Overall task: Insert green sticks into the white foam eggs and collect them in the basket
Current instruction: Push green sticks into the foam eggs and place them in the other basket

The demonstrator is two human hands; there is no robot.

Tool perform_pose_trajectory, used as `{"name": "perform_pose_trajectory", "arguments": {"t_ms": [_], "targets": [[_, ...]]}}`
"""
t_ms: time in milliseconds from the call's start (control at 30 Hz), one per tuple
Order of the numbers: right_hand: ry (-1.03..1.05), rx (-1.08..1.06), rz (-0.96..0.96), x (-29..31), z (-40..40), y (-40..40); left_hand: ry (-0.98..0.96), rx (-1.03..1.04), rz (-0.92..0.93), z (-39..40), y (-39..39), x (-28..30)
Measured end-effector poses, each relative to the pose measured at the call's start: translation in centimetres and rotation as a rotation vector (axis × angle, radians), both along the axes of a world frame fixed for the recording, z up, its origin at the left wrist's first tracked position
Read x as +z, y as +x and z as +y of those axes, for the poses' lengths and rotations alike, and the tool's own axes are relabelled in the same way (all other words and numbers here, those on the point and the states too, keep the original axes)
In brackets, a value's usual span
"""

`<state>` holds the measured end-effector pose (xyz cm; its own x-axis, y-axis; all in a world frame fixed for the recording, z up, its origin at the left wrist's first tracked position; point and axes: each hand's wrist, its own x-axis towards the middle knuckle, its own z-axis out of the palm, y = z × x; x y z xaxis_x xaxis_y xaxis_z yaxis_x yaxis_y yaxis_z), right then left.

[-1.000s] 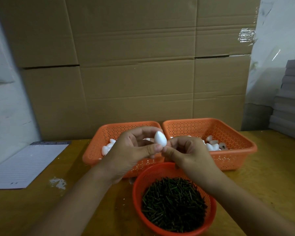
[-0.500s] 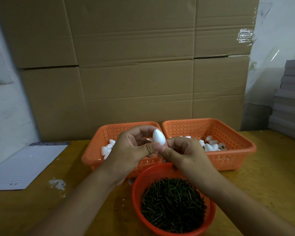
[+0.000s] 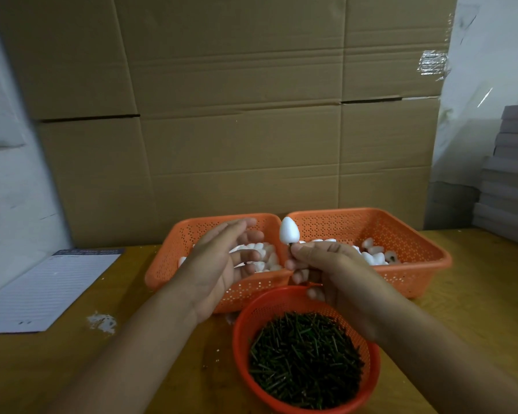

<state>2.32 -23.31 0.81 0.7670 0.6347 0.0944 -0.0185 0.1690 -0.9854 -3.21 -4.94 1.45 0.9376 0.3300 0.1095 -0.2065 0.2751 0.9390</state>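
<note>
My right hand [image 3: 338, 276] pinches the short green stick of a white foam egg [image 3: 287, 230], which stands upright above my fingertips between the two baskets. My left hand [image 3: 222, 264] is open, fingers spread, over the left orange basket [image 3: 174, 249] that holds several white eggs [image 3: 260, 252]. The right orange basket [image 3: 425, 249] also holds several eggs [image 3: 374, 255]. A round red bowl [image 3: 245, 318] full of green sticks [image 3: 305, 360] sits in front, under my right wrist.
A lined paper sheet [image 3: 48, 288] lies at the left of the wooden table [image 3: 476, 294]. Stacked cardboard boxes [image 3: 237, 115] form a wall behind the baskets. Grey stacked sheets [image 3: 509, 174] rise at the right edge. A white smear [image 3: 102, 321] marks the tabletop.
My left hand has let go of the egg and opened, moving left over the left basket. The egg now stands on its stick, held by my right hand alone.
</note>
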Motion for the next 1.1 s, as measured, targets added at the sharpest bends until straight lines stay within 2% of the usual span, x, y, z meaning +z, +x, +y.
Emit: {"name": "perform_pose_trajectory", "arguments": {"t_ms": [67,200,267,400,533,633,700,867,967,1100], "targets": [[-0.101,-0.108,-0.094,0.2,-0.5,0.6,0.076,0.071,0.007,1.0,0.2,0.0],[-0.44,-0.543,-0.502,0.2,-2.9,3.5,0.393,0.263,0.045,3.6,0.3,0.1],[-0.561,-0.673,-0.627,-0.1,-4.3,5.2,0.521,0.333,0.056,4.8,0.3,0.2],[-0.66,-0.87,-0.696,-0.7,-6.2,7.4,0.612,0.388,0.103,6.6,0.2,0.1],[-0.596,-0.939,-0.77,-0.3,-6.5,7.6,0.649,0.358,0.155,7.4,0.4,-0.2],[-0.562,-0.786,-0.863,0.2,-5.4,6.4,0.73,0.342,0.204,8.3,0.6,-0.5],[-0.545,-0.533,-0.829,0.6,-4.4,5.2,0.845,0.332,0.259,8.9,0.9,-0.8],[-0.687,0.109,-0.843,0.5,-2.7,2.1,1.279,0.186,0.51,9.3,2.3,-0.8],[-0.737,0.206,-0.891,0.2,-2.4,1.4,1.555,0.07,0.689,9.5,3.2,-0.3],[-0.786,0.231,-0.886,0.1,-2.4,1.4,1.656,-0.052,0.851,9.4,4.1,-0.2]]}}
